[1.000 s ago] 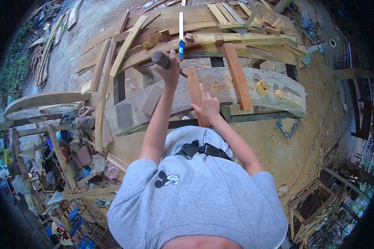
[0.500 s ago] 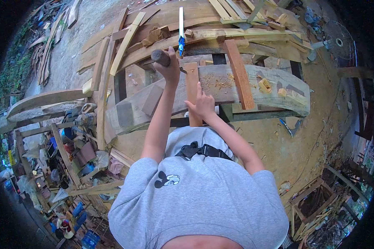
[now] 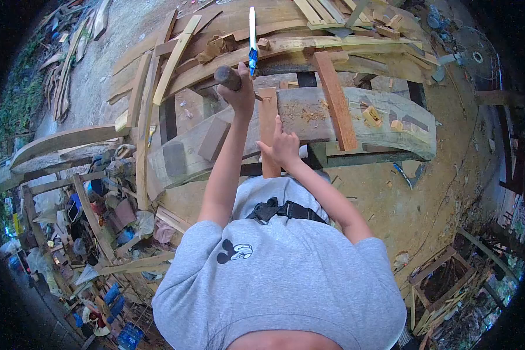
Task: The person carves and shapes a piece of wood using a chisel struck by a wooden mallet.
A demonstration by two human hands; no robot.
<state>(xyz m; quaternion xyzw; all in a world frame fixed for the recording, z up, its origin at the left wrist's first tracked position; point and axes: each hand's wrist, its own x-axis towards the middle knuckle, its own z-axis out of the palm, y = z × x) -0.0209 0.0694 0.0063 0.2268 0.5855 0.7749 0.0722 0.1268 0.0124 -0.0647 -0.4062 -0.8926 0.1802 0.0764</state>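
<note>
In the head view, my left hand (image 3: pixel 239 96) is closed around a chisel-like tool with a thick, round, dark wooden handle (image 3: pixel 227 77). Its thin metal end reaches the upper part of a narrow reddish wooden strip (image 3: pixel 268 119), where a small notch or mark shows. My right hand (image 3: pixel 284 149) presses on the strip lower down, thumb over its left edge, index finger stretched along it and the other fingers curled. The strip lies across a broad, weathered timber beam (image 3: pixel 303 131), its near end reaching my body. Wood shavings (image 3: pixel 312 112) are scattered to its right.
A second reddish board (image 3: pixel 335 102) crosses the beam on the right, near small wood blocks (image 3: pixel 371 116). A dark block (image 3: pixel 214 139) lies left. Behind are stacked planks and a blue-and-white saw-like tool (image 3: pixel 252 44). A fan (image 3: pixel 477 56) stands far right; clutter fills the left.
The view has shifted very slightly. My left hand and the tool have tilted a little; my right hand keeps its place on the strip.
</note>
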